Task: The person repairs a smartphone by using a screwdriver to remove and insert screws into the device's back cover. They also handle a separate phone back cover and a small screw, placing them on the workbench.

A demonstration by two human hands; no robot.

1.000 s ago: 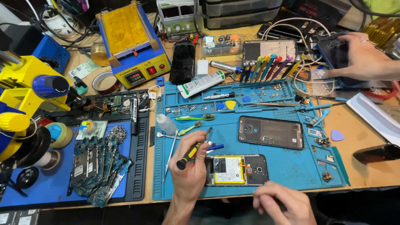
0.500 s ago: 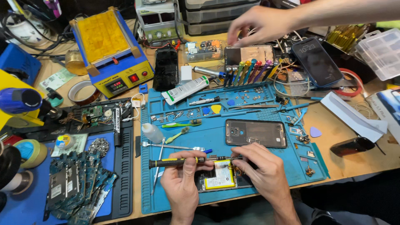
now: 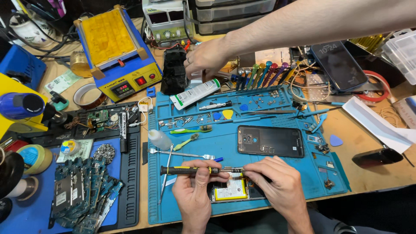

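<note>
Head view: left hand (image 3: 193,197) wrapped round a black-and-yellow screwdriver (image 3: 190,170), held level, fingers (image 3: 208,167) curled shut on its handle – right hand (image 3: 277,184) pinching the metal tip just beyond them. Under both hands, an opened phone (image 3: 232,190) on the blue mat (image 3: 268,160). Likely seating a bit; next, steady lowering onto a screw. Beyond – another person's hand (image 3: 208,56) over the worktop (image 3: 377,177).
</note>
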